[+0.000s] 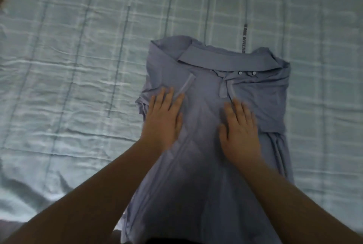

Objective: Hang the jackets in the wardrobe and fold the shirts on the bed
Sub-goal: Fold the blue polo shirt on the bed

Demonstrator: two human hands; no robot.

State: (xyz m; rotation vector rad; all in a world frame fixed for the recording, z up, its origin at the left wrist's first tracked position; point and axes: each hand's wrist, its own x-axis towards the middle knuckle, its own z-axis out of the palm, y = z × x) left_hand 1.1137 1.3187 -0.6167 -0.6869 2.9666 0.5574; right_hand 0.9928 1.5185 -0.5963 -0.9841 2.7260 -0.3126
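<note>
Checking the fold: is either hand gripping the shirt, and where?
Nothing is gripped. The left hand and right hand press flat on the shirt below its collar.

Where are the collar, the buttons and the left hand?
collar (225, 59): head view, middle of the folded band.
buttons (239, 73): head view, on one of the two.
left hand (163, 119): head view, back of the hand.

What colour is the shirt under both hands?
Muted blue-grey, plain; the shirt shows best in the head view.
</note>
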